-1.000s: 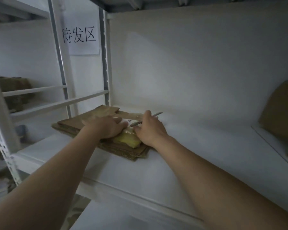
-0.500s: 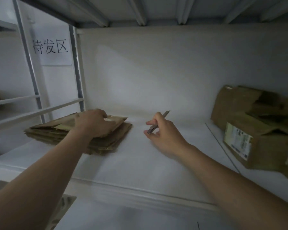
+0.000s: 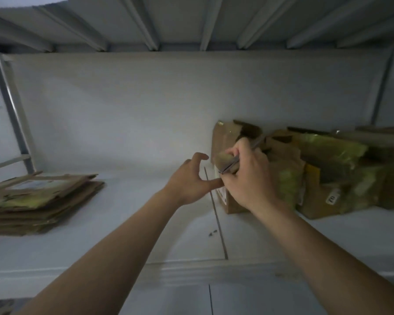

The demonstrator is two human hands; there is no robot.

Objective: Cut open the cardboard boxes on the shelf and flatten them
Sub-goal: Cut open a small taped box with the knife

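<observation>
Since the earlier frame my left hand (image 3: 191, 180) has left the stack of flattened cardboard (image 3: 39, 198), which lies at the shelf's left edge, and both my hands have come over to the cardboard boxes (image 3: 305, 173) standing along the back wall toward the shelf's (image 3: 100, 246) right end. My right hand (image 3: 246, 176) is closed around the slim metal cutter (image 3: 241, 155) and at the same time grips a flap on the nearest box (image 3: 223, 137), the leftmost of the group. My left hand is spread open, thumb and fingers apart, holding nothing, its fingertip just beside that box's near corner. The other boxes, some wrapped in yellowish tape, crowd against it on the right.
</observation>
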